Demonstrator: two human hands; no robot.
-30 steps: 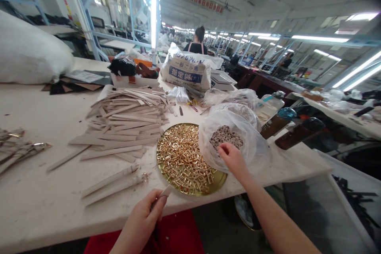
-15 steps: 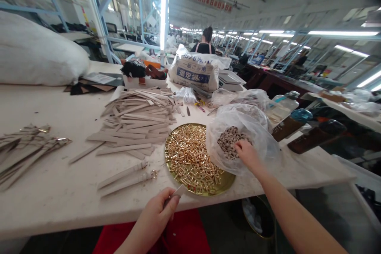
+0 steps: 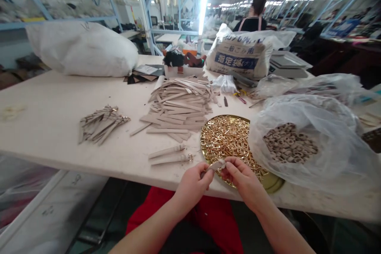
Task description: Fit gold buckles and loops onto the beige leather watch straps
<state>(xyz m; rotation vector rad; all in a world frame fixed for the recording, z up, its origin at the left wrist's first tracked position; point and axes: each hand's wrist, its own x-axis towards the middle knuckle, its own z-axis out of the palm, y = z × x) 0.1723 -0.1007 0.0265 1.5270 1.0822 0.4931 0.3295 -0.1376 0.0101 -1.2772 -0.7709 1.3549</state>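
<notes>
My left hand (image 3: 192, 182) and my right hand (image 3: 241, 176) meet at the near table edge, both pinching one beige strap (image 3: 216, 164) between them. Whether my right fingers also hold a small loop is hidden. Just beyond sits a round gold tray (image 3: 272, 183) heaped with gold buckles (image 3: 228, 139). To its right lies a clear plastic bag (image 3: 336, 154) holding beige loops (image 3: 288, 143). Two finished straps with buckles (image 3: 169, 155) lie left of the tray. A pile of plain beige straps (image 3: 178, 105) spreads behind them.
A smaller heap of straps (image 3: 99, 125) lies at the left. A big white sack (image 3: 83, 47), a printed bag (image 3: 238, 57), a box of dark items (image 3: 181, 65) and a scale (image 3: 287, 65) stand at the back. A person (image 3: 253, 18) works beyond.
My right hand has left the bag of loops and come back to the strap held by my left hand. The view has swung left and down.
</notes>
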